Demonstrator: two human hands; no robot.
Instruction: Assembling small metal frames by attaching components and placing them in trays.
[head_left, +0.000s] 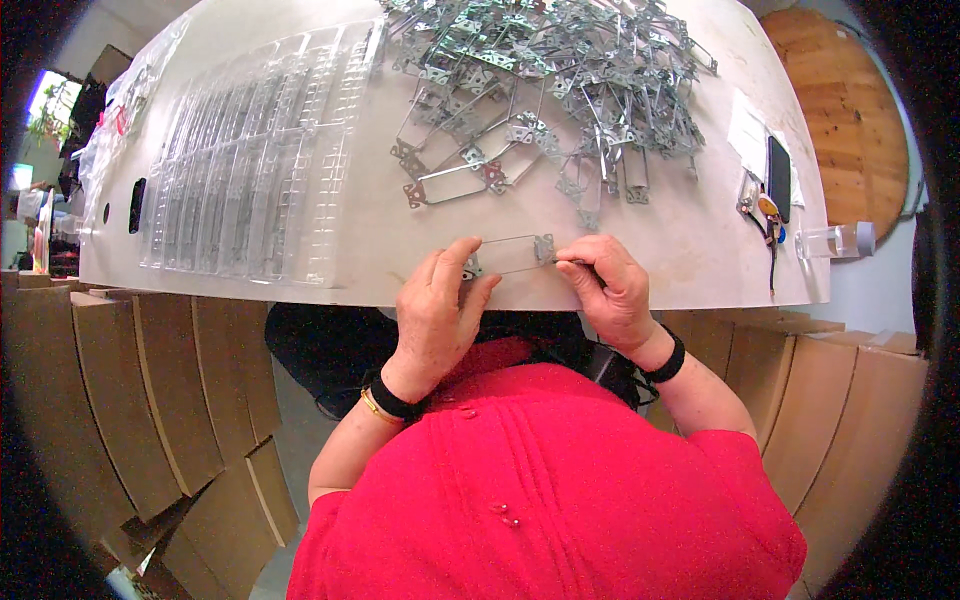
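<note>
The metal frame (543, 250) is silver-grey, the shirt (420, 520) red, the wristbands (393, 400) black, the cardboard boxes (120, 390) brown.

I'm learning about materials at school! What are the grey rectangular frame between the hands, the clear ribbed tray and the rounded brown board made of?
Grey rectangular frame: probably metal, dull silver, with thin straight rods and flat plates.
Clear ribbed tray: likely glossy plastic; see-through, ridges catch light.
Rounded brown board: seemingly smooth wood; grain-like streaks show.

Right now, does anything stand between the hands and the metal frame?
Nothing visible: the left hand holds the left end of the metal frame, the right hand is at its right end; the metal pile lies beyond.
</note>
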